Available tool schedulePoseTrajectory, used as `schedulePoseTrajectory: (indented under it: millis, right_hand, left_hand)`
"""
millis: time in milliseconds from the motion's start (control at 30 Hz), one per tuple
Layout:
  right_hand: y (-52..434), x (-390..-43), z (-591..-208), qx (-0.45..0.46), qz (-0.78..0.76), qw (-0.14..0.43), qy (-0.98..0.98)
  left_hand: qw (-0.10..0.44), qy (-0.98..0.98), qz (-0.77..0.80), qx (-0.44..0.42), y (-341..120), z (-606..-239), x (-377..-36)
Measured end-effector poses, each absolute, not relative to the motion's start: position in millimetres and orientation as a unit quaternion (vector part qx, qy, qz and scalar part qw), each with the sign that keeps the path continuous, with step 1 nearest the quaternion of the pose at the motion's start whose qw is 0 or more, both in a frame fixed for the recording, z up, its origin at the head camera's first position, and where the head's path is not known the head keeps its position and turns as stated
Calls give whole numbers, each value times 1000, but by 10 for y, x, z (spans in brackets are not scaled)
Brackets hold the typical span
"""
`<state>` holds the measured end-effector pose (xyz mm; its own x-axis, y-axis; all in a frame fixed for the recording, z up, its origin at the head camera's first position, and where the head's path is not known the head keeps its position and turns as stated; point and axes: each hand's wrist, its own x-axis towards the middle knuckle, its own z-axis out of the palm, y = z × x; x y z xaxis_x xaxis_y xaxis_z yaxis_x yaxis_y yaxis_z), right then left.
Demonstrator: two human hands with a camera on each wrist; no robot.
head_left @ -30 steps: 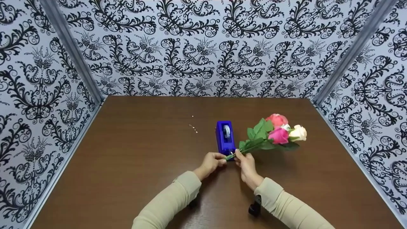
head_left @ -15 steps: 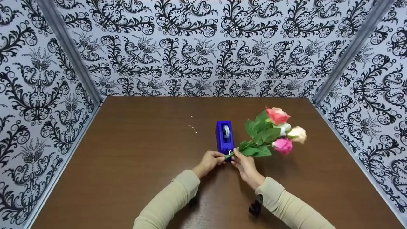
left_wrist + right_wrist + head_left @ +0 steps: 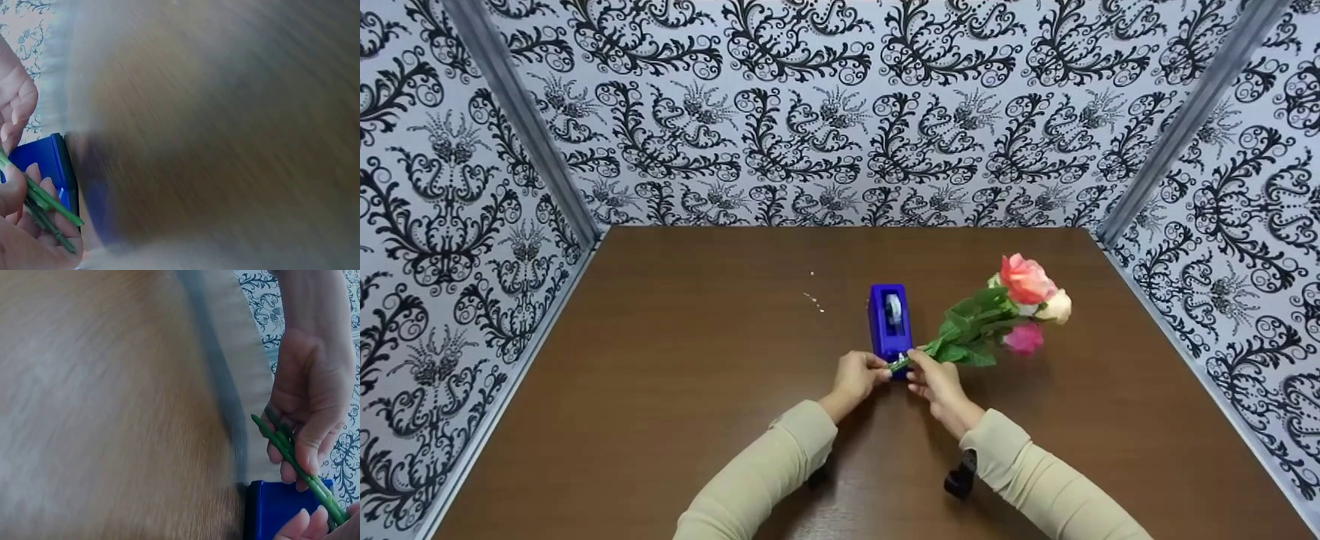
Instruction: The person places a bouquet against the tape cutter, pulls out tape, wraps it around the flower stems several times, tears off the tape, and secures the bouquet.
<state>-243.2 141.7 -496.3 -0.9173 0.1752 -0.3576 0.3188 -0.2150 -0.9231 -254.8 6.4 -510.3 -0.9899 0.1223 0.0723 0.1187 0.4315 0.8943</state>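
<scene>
On a brown counter [image 3: 660,390] walled by black-and-white patterned panels, the head view shows two hands meeting just in front of a blue tape dispenser [image 3: 890,321]. The left hand [image 3: 858,377] and right hand [image 3: 934,382] both pinch the lower stems of a small bunch of artificial roses [image 3: 997,315]. The bunch's long axis runs from the hands up and to the right, blooms raised off the counter, cut ends pointing left toward the left hand, which is nearer them.

In the left wrist view, mostly blurred, fingers curl round the green stems [image 3: 48,208] beside the dispenser's blue edge [image 3: 45,163].

In the right wrist view, the left hand [image 3: 309,405] closes its fingers about the stem ends [image 3: 281,441] above the blue dispenser [image 3: 281,506]; right-hand fingertips [image 3: 301,523] press in below.
</scene>
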Motion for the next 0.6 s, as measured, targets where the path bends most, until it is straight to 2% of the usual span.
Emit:
schedulePoseTrajectory:
  millis: [67,267,467,600]
  right_hand:
    - [1420,-2430,-4970,196,-755,56,623]
    - [1415,-2408,-5024,200,-778,68,591]
    - [1401,-2418,-5046,190,-790,63,579]
    - [1394,-2426,-5033,189,-786,60,585]
  left_hand:
    - [-24,858,507,80,65,-5116,-2555]
    - [-56,893,437,93,72,-5132,-2551]
    - [-150,909,357,157,34,-5249,-2580]
    - [-185,906,339,172,10,-5272,-2577]
